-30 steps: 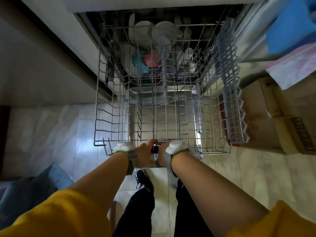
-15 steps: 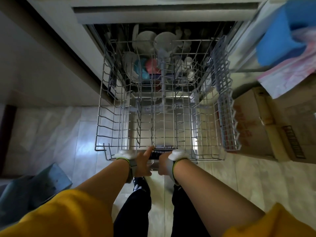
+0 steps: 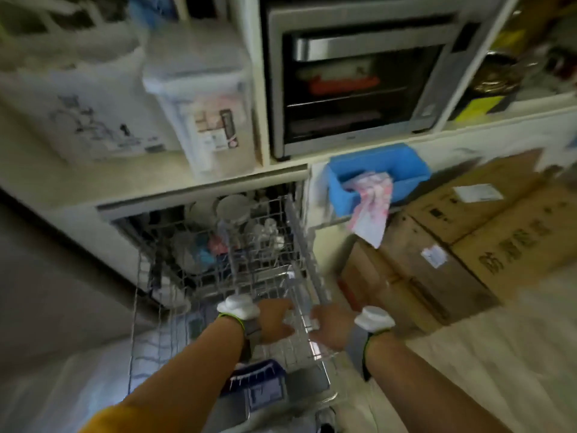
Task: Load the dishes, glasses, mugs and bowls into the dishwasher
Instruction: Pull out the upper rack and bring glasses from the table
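Observation:
The frame is motion-blurred. The dishwasher's wire rack [image 3: 146, 310] is pulled far out over the floor, and its near part holds nothing. Deeper in the dishwasher stand white plates [image 3: 232, 207] with a pink bowl [image 3: 217, 245] and a blue bowl [image 3: 204, 257] beside them. My left hand [image 3: 274, 320] and my right hand [image 3: 331, 328] hover close together over the middle of the rack. Their fingers look loosely bent and hold nothing. A dark blue basket [image 3: 256, 384] shows under the rack's front.
A toaster oven [image 3: 352, 85] sits on the shelf above the dishwasher, with a white plastic container [image 3: 203, 98] and a white bag [image 3: 78, 104] to its left. At the right are a blue bin [image 3: 402, 170] with a cloth and stacked cardboard boxes [image 3: 452, 245]. Tiled floor lies around.
Both hands have let go of the rack's front handle and now hover above the rack. The view has tilted up, so the shelf and oven show.

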A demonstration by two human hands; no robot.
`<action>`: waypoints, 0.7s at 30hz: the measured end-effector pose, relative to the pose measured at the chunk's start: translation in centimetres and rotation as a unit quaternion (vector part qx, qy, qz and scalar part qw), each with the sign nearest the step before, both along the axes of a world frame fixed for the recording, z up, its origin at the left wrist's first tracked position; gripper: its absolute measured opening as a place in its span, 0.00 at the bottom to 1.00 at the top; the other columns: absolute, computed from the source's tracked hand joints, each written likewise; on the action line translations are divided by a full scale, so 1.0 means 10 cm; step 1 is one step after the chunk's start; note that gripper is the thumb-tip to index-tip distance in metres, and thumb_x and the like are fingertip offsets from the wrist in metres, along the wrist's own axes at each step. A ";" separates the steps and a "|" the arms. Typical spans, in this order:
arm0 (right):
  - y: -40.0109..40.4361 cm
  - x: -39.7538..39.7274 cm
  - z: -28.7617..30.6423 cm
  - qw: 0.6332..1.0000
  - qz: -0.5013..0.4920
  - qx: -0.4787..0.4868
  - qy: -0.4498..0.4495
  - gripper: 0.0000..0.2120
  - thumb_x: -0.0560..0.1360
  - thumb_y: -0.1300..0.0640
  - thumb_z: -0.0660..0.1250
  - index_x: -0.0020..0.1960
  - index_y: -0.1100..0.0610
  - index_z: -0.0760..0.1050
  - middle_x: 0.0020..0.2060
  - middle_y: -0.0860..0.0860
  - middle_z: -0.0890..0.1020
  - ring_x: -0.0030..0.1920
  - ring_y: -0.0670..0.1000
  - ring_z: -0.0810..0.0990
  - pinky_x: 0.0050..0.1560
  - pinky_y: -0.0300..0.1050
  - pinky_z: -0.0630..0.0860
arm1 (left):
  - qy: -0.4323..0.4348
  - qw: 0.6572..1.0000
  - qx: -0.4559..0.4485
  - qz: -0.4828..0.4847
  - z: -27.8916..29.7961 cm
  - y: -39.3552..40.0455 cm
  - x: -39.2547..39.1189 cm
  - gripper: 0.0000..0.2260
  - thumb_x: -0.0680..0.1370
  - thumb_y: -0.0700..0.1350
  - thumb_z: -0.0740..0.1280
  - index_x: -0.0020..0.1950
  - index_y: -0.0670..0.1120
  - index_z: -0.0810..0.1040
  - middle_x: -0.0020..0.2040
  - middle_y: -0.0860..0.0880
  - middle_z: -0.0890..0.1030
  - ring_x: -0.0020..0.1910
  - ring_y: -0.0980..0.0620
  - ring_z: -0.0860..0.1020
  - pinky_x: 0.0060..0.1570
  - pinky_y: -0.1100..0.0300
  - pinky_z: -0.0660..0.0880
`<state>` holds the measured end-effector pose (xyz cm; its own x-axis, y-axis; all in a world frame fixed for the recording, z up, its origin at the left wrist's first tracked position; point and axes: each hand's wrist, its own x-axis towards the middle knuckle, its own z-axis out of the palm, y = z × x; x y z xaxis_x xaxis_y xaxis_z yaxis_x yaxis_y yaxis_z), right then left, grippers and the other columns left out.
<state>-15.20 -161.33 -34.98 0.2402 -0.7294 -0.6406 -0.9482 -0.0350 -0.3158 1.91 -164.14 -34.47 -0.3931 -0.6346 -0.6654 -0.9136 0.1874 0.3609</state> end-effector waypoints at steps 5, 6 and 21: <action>0.62 -0.69 0.49 0.967 -0.241 -0.089 -0.004 0.19 0.76 0.49 0.63 0.65 0.54 0.73 0.58 0.53 0.79 0.58 0.56 0.78 0.56 0.47 0.74 | 0.072 0.978 -0.094 -0.174 0.59 0.00 -1.05 0.18 0.78 0.47 0.66 0.67 0.44 0.72 0.61 0.45 0.78 0.58 0.45 0.76 0.56 0.57 0.73; 0.61 -0.69 0.54 0.961 -0.252 -0.112 -0.022 0.16 0.77 0.50 0.64 0.62 0.55 0.75 0.54 0.54 0.80 0.54 0.56 0.79 0.52 0.46 0.74 | 0.091 0.978 -0.090 -0.166 0.64 -0.05 -1.07 0.18 0.78 0.48 0.66 0.66 0.45 0.72 0.61 0.46 0.78 0.57 0.45 0.77 0.55 0.56 0.74; 6.20 -2.02 1.23 0.530 -0.809 -0.235 0.095 0.13 0.74 0.50 0.68 0.55 0.53 0.80 0.49 0.50 0.83 0.50 0.52 0.81 0.51 0.46 0.78 | 0.356 0.810 0.190 -0.425 1.25 4.82 -4.01 0.08 0.78 0.41 0.66 0.55 0.52 0.77 0.53 0.51 0.81 0.53 0.53 0.79 0.58 0.54 0.77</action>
<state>-35.36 -99.36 -22.69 -0.9800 0.0277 -0.1969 0.1295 0.8402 -0.5265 -38.22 -115.93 -22.02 -0.9505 0.2653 -0.1618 -0.0473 0.3911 0.9191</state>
